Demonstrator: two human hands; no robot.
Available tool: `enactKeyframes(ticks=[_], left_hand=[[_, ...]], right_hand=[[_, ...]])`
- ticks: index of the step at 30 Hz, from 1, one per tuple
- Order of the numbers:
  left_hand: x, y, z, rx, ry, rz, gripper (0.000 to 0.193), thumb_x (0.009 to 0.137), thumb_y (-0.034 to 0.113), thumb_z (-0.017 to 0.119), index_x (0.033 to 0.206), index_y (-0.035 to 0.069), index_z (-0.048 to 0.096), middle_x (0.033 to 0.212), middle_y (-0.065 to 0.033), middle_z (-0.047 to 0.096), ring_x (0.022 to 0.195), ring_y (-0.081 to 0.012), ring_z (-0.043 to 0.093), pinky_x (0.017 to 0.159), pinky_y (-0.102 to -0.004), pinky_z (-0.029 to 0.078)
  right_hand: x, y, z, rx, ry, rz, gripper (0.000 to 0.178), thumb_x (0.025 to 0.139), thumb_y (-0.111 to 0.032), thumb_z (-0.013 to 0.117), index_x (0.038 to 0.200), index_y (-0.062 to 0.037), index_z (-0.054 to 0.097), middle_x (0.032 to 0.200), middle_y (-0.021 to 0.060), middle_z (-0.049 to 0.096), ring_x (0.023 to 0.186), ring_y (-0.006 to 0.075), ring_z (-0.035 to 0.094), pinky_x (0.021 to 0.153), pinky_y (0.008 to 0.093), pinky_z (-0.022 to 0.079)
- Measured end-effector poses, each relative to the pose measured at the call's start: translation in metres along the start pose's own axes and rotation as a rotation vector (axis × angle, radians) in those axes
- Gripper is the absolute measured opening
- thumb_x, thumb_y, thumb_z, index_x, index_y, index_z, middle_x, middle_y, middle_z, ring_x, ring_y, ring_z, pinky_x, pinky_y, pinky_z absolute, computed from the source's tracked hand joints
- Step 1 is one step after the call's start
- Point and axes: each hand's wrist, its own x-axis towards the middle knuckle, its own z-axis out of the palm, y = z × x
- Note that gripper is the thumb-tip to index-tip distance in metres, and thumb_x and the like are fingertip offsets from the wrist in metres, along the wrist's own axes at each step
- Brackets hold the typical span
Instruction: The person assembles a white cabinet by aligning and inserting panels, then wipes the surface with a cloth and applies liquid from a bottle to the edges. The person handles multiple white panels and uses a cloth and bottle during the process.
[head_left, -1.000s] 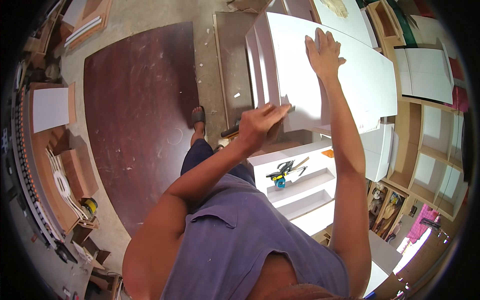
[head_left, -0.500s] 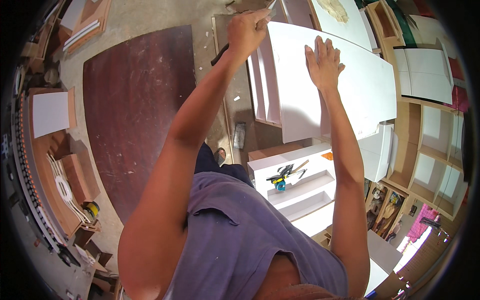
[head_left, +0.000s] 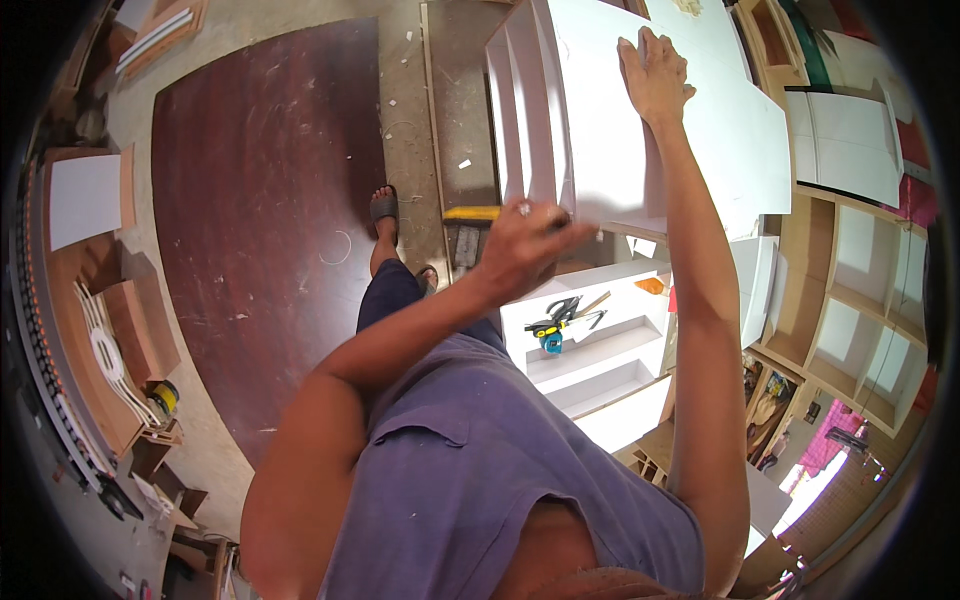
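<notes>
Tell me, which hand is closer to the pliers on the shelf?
Left. The left hand is a fist just above the pliers; the right hand lies flat high up on the white panel, farther away.

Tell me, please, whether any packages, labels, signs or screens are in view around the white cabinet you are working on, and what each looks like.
None can be made out: no package, label, sign or screen shows.
White cabinet: plain white panels, unmarked, under both hands.
White sheet: blank rectangle on a brown board at far left.
</notes>
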Motion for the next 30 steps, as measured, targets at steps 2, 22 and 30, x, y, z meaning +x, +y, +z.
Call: enactKeyframes(ticks=[2, 22, 30], left_hand=[[-0.019, 0.019, -0.005, -0.096, -0.114, -0.036, 0.037, 0.080, 0.001, 0.070, 0.113, 0.018, 0.073, 0.081, -0.0044, 0.057, 0.069, -0.0179, 0.060, 0.060, -0.0350, 0.047], [0.201, -0.182, 0.014, 0.000, 0.441, -0.198, 0.025, 0.087, 0.008, 0.066, 0.111, 0.006, 0.072, 0.079, -0.0180, 0.065, 0.072, -0.0357, 0.063, 0.062, -0.0413, 0.048], [0.196, -0.177, 0.024, -0.183, 0.535, -0.320, 0.023, 0.086, 0.007, 0.069, 0.107, 0.012, 0.075, 0.074, -0.0088, 0.063, 0.067, -0.0261, 0.061, 0.064, -0.0377, 0.047]], right_hand=[[0.001, 0.002, 0.003, -0.009, 0.024, -0.015, 0.066, 0.094, -0.062, 0.043, 0.144, -0.0191, 0.047, 0.152, 0.0131, 0.041, 0.138, 0.0395, 0.036, 0.107, 0.0715, 0.024], [-0.003, -0.010, -0.008, -0.057, -0.024, -0.048, 0.068, 0.098, -0.059, 0.041, 0.148, -0.0137, 0.041, 0.150, 0.0195, 0.037, 0.135, 0.0491, 0.035, 0.105, 0.0717, 0.025], [-0.005, -0.012, -0.016, -0.021, -0.059, -0.011, 0.068, 0.096, -0.061, 0.044, 0.147, -0.0161, 0.043, 0.152, 0.0172, 0.036, 0.137, 0.0452, 0.033, 0.106, 0.0683, 0.024]])
